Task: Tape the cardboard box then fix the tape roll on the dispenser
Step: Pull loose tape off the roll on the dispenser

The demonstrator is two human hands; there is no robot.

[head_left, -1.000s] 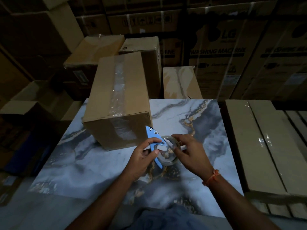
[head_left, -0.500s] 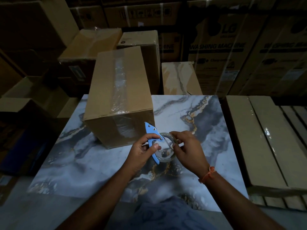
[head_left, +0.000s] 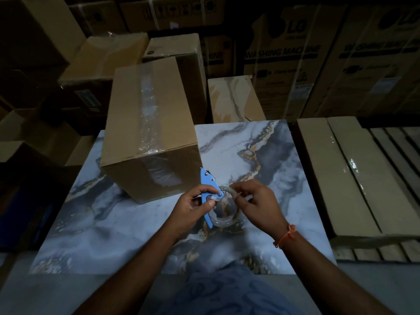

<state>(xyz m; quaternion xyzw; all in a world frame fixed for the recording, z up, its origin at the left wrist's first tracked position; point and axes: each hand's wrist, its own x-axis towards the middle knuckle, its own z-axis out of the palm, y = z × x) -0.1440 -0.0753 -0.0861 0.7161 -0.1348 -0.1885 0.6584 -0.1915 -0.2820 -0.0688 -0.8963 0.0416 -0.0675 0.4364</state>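
The cardboard box (head_left: 150, 130), already taped along its top seam, is set at the far left corner of the table (head_left: 261, 155). Near the table's middle, the blue dispenser (head_left: 208, 185) is gripped in the curled left hand (head_left: 193, 210) while the tape roll (head_left: 223, 210) is pinched at its far rim by the right hand (head_left: 256, 201). If the roll is pressed on crooked or the thin clear tape is let fold onto itself, seating could fail and the loose end could be lost.

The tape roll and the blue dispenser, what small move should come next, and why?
Probably seat the tape roll squarely onto the blue dispenser. The cardboard box already carries a clear strip along its top, the left hand holds the dispenser, and the right hand pinches the roll's upper rim beside it.
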